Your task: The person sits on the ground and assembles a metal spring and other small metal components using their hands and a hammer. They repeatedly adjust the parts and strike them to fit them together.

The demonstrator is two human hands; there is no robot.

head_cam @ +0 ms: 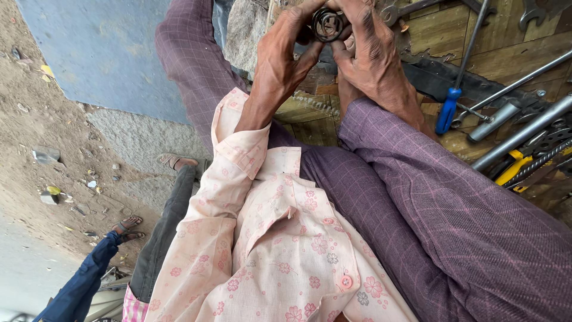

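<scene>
Nearest the camera lies the pale pink floral cotton shirt (280, 250), and beyond it the purple checked trousers (417, 197) over the person's raised knees. Past the knees, the left hand (280, 59) and right hand (372, 56) meet at the top of the view around a small dark round metal ring part (328, 24); each grip is closed on it, fingers curled over its rim from either side, thumbs pressed beneath. The part sits between both hands, above the worn wooden worktop (441, 36). On that worktop, to the right, lie a blue-handled screwdriver (450, 107), long grey metal rods (524, 128) and a yellow-handled tool (512, 170). Off to the left, on the dirt ground (36, 119), stand other people's sandalled feet (176, 161).
</scene>
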